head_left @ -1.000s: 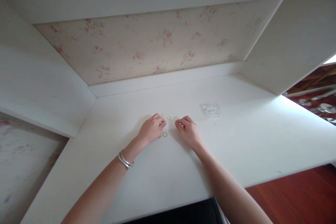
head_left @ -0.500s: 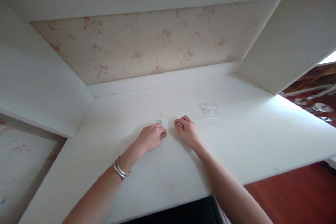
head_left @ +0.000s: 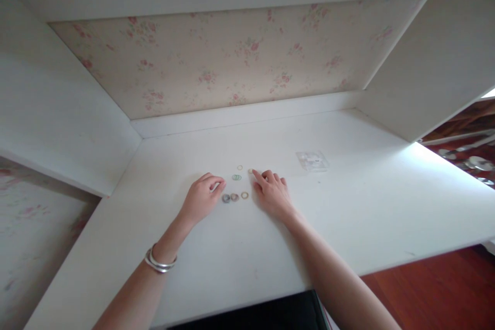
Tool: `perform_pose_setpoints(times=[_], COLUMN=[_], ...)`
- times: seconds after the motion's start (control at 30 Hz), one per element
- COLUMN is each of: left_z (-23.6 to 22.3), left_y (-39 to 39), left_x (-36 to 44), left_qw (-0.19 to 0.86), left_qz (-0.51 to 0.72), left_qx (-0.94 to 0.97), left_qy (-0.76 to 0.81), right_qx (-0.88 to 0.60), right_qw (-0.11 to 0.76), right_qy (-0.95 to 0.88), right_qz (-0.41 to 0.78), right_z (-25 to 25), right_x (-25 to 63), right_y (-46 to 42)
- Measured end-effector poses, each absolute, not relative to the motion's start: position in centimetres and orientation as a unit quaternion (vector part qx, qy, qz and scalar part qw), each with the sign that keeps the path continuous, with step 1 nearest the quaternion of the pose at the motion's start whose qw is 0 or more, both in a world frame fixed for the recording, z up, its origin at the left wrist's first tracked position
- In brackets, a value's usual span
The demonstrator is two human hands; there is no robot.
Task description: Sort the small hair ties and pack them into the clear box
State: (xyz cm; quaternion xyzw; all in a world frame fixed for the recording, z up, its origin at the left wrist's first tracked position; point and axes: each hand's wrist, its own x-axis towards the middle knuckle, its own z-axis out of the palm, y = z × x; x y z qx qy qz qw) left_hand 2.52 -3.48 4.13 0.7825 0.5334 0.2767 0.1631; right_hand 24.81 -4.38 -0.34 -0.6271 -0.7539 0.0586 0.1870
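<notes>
My left hand (head_left: 204, 193) is over the tabletop on the left, its thumb and fingertips pinched together with nothing visible between them. Just right of its fingertips lie three small clusters of rings: greyish rings (head_left: 226, 198), pinkish-brown rings (head_left: 234, 197) and yellowish rings (head_left: 245, 195). Above these sit green rings (head_left: 236, 178), overlapping one another. A thin yellow ring (head_left: 240, 167) lies farther back. My right hand (head_left: 273, 193) rests on the right with fingers apart. Its outstretched index finger touches another yellow ring (head_left: 250, 171), partly covered by the fingertip.
A clear plastic bag (head_left: 312, 161) lies flat to the right of my right hand. White panels enclose the white tabletop (head_left: 216, 268) at left and right, and floral wallpaper (head_left: 240, 62) covers the back. Beyond the right edge shows a red-brown floor (head_left: 433, 289).
My left hand has drawn back to the left, uncovering the grey, pinkish and yellowish ring clusters. My right hand has opened from a pinch and put its index finger on a yellow ring.
</notes>
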Motion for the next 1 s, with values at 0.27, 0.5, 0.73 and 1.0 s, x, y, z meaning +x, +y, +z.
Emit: perform_pose_setpoints(times=[0.27,0.5,0.73,1.0], left_z=[0.9,0.6,0.5,0.2], left_y=[-4.1,-4.1,-4.1,-4.0], left_x=[0.5,0.6,0.5,0.4], left_qw=[0.261,0.288,0.286,0.29], left_qz=[0.293,0.291,0.277,0.281], left_qx=[0.703,0.69,0.691,0.699], left_qy=[0.594,0.597,0.603,0.591], right_qx=[-0.637,-0.64,-0.635,-0.523], right_qw=[0.2,0.182,0.221,0.31], right_qy=[-0.737,-0.743,-0.731,-0.776], right_qz=[0.103,0.068,0.119,0.166], right_z=[-0.5,-0.5,-1.3,-1.3], right_x=[24.9,24.4,24.8,24.4], right_y=[-4.0,-4.0,-3.4,-4.4])
